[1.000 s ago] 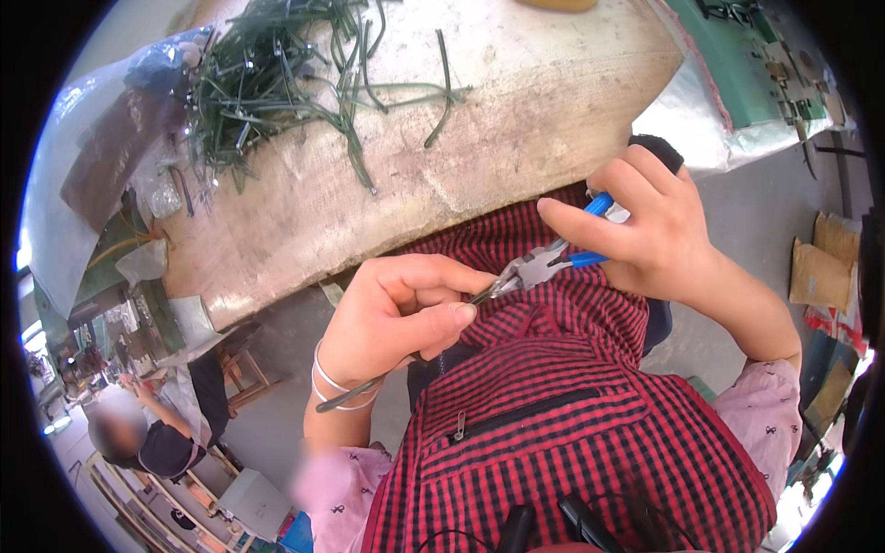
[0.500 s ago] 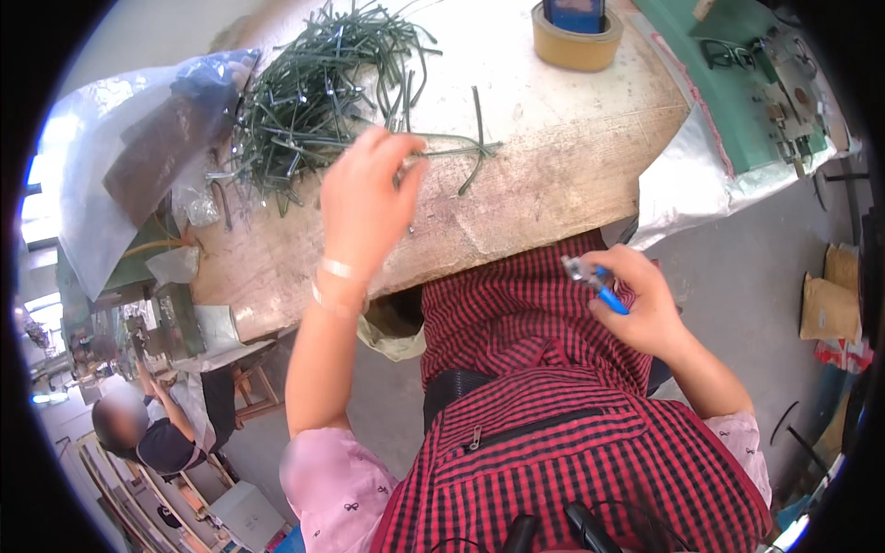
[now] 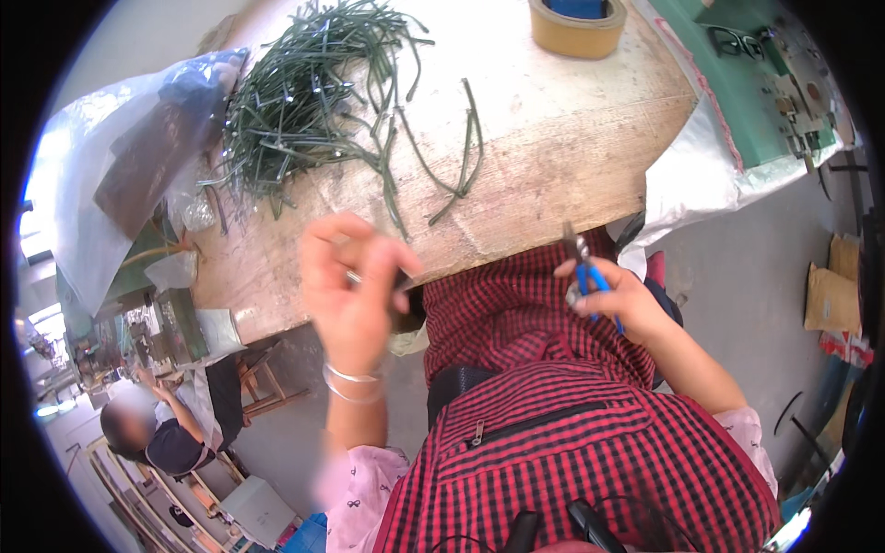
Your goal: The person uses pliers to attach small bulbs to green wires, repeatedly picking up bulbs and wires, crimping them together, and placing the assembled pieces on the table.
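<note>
The left hand (image 3: 355, 295) pinched one short dark green wire piece (image 3: 380, 276) between thumb and fingers, just off the near edge of the worktop (image 3: 553, 157). The piece lay roughly left to right across the fingers, its bare metal end showing at the left; motion blur hid the rest. The right hand (image 3: 616, 300) was closed round blue-handled pliers (image 3: 583, 267), held over the lap with the long axis nearly upright, metal nose pointing far, toward the worktop edge, handles running down through the fist.

Half a second earlier the left hand had been stretched out over the worktop at the loose wires near the pile; it had since drawn back toward the body with the piece. The pliers had turned from slanting to nearly upright.

The heap of wire pieces (image 3: 304, 111) was thin, dark green, with shiny ends, tangled at the far left. A tape roll (image 3: 577, 23) sat at the far edge.
</note>
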{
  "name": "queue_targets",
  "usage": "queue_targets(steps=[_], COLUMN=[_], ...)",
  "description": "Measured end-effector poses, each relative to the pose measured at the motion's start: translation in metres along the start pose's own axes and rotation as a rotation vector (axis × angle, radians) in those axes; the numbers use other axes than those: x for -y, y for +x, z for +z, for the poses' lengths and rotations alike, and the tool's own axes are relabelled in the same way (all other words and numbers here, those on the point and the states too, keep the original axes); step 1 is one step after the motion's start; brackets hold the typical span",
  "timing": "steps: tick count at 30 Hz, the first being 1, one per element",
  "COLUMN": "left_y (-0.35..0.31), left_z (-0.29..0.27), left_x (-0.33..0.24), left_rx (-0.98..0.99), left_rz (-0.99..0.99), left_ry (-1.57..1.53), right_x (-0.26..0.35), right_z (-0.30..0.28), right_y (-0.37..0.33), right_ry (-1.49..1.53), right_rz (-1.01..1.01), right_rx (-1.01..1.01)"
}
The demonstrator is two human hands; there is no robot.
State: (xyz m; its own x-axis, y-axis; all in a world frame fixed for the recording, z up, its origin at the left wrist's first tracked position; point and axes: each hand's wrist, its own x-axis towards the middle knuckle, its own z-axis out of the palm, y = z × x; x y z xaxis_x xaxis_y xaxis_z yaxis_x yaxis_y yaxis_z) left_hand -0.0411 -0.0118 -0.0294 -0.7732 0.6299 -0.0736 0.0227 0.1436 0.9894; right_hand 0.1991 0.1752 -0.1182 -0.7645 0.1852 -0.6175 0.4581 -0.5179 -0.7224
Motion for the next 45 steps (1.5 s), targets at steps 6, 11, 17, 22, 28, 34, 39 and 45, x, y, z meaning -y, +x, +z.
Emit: queue_targets(steps=[6,11,17,22,28,34,39,45], left_y=[-0.053,-0.047,-0.047,-0.033,-0.011,-0.011,-0.017,-0.025], left_z=[0.024,0.026,0.027,0.027,0.015,0.018,0.021,0.016], left_x=[0.022,0.005,-0.001,-0.018,-0.02,-0.022,-0.032,0.003], left_rx=[0.187,0.305,0.229,0.306,0.712,0.762,0.69,0.719], left_rz=[-0.303,-0.376,-0.502,-0.602,-0.732,-0.75,-0.709,-0.639], left_ry=[-0.419,-0.456,-0.452,-0.449,-0.298,-0.217,-0.114,-0.507], right_x=[0.058,0.078,0.083,0.086,0.104,0.11,0.106,0.061], right_z=[0.038,0.043,0.05,0.047,0.012,0.009,0.015,0.012], right_y=[-0.023,-0.017,-0.026,-0.034,-0.027,-0.018,-0.026,-0.016], right_ry=[-0.699,-1.15,-1.418,-1.598,-1.755,-1.715,-1.711,-1.359], right_rz=[-0.403,-0.755,-0.804,-0.797,-1.281,-1.499,-1.3,-1.088], right_rx=[-0.099,-0.206,-0.287,-0.34,-0.211,-0.219,-0.157,-0.165])
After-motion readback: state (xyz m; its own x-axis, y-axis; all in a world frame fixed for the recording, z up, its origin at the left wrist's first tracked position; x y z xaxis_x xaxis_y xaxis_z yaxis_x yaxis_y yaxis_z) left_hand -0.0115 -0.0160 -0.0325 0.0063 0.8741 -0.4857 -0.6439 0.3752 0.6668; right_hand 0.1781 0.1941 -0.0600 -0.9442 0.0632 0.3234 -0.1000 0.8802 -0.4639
